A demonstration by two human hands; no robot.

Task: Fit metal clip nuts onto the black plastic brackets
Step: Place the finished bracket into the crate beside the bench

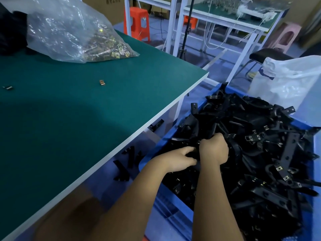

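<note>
Black brackets (246, 136) in blue crate (166, 136); green tabletop (69, 110) (white edge); orange stool (138, 23).

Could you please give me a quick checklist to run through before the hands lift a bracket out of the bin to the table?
1. Left hand grips a bracket in the pile of black plastic brackets: cannot tell, fingers buried.
2. Right hand has a hold: ok, curled into the pile.
3. Blue plastic bin beside the green-topped work table: ok.
4. Clear plastic bag of metal clip nuts on the table: ok.
5. Loose metal clip nut ready on the table: ok.
6. Floor free of dropped brackets: not ok.
</note>
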